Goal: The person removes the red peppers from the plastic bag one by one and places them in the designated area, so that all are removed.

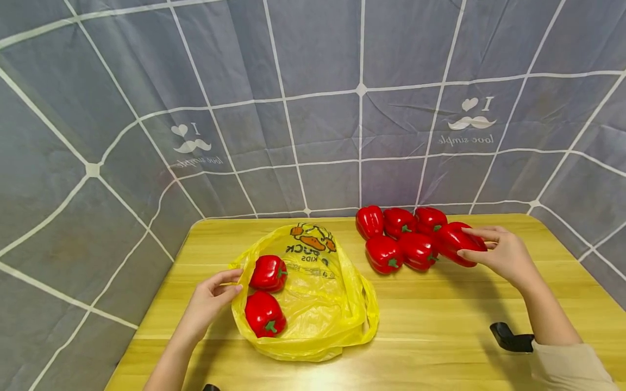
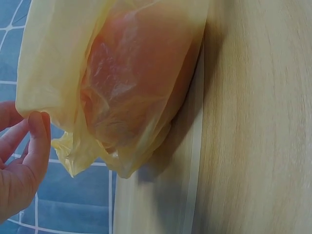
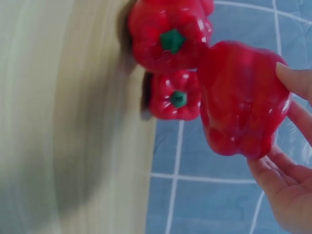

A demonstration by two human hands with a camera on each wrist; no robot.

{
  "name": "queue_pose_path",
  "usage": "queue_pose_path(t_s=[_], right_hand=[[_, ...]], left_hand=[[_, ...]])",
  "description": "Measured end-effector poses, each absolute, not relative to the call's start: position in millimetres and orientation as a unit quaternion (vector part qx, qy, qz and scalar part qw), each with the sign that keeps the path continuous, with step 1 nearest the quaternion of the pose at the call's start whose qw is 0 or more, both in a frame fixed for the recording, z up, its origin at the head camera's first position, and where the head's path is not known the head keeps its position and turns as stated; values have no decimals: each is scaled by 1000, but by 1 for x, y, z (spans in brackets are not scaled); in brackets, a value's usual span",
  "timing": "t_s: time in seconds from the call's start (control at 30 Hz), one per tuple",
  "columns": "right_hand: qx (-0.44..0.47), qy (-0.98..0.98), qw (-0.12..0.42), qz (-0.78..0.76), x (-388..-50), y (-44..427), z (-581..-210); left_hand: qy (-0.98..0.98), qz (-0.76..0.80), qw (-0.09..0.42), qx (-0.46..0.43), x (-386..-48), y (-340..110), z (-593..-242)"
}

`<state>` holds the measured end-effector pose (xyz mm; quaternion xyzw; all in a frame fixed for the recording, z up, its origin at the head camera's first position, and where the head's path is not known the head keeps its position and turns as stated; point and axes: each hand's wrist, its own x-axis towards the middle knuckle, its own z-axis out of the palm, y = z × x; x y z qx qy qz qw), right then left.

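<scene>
Left hand: thumb and fingers pinching left rim of yellow duck-print plastic bag. Right hand: gripping red bell pepper, thumb opposite fingers — raised off wood-grain table (per right wrist view). Two bagged peppers on bag's left side. Five loose peppers clustered on table, right of bag. Progress looks early — two in, one in hand, five left outside.

Gray-blue fabric backdrop, white grid lines, wrinkled, wraps back and both sides. Two mirrored white mustache prints, heart above each, "love simple" below. Yellowish wood-grain tabletop, rounded far corners, far edge just beside backdrop. Bright glare near side, soft shadows.
</scene>
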<state>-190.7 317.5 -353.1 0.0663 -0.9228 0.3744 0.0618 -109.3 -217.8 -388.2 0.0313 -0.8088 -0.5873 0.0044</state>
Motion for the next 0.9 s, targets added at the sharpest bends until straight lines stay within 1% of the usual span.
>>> queue_pose_path(t_s=[0.33, 0.53, 0.9], right_hand=[[42, -921, 61, 383, -192, 329, -369], [37, -926, 75, 369, -196, 332, -377], [21, -932, 81, 354, -202, 332, -400]], left_hand=[[-805, -592, 8, 33, -110, -217, -389], [-803, -595, 11, 30, -111, -216, -388], [-796, -604, 14, 35, -112, -214, -387]])
